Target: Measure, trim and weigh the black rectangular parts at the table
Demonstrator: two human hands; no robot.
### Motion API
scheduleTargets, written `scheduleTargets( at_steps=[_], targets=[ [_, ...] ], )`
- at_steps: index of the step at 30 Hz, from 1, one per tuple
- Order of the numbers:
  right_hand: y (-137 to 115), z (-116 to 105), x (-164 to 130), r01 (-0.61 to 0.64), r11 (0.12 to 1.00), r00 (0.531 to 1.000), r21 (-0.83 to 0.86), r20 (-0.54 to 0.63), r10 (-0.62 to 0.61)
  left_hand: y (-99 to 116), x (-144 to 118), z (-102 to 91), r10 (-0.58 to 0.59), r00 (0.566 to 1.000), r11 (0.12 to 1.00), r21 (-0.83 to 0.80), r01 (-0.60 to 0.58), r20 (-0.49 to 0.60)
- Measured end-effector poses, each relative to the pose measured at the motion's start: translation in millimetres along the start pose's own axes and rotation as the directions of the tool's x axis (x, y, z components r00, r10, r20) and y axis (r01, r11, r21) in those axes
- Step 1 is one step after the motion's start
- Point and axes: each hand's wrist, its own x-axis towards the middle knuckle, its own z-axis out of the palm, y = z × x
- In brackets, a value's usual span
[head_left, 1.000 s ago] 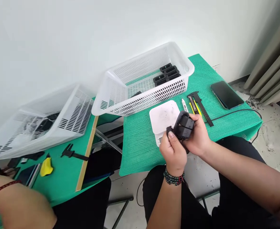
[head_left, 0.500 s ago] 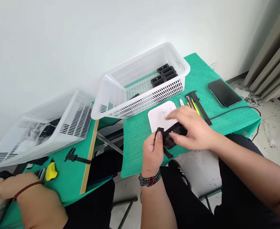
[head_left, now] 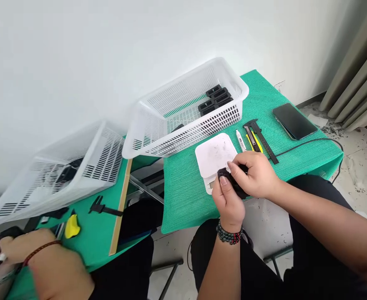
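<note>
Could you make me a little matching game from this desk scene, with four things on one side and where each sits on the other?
Things:
1. dark smartphone
2. small black plastic part
3. stacked black plastic frames
4. yellow plastic piece

Places:
A. inside the white slotted plastic basket
B. on the neighbouring green table, near another person's arm
C. held in both the left hand and right hand
D. flat on the green mat's far right, near the curtain

Pairs: 1-D, 2-C, 3-A, 4-B

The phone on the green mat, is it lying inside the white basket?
No, the phone lies on the mat, right of the basket.
</note>
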Motion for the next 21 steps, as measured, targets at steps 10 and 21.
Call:
scheduleTargets(
  at_steps=[10, 21],
  targets=[
    [-1.2, -6.0, 6.7, -0.193, 0.98, 0.979, -0.037, 0.059, 0.195, 12.6, 17.0, -7.2, 0.126, 0.97, 0.97, 0.181, -0.164, 0.207],
    [-4.9, -8.0, 7.3, -0.266, 0.963, 0.928, -0.042, 0.26, 0.268, -0.9, 8.2, -11.0, 0.016, 0.988, 1.0, 0.003, -0.017, 0.151]
  ],
)
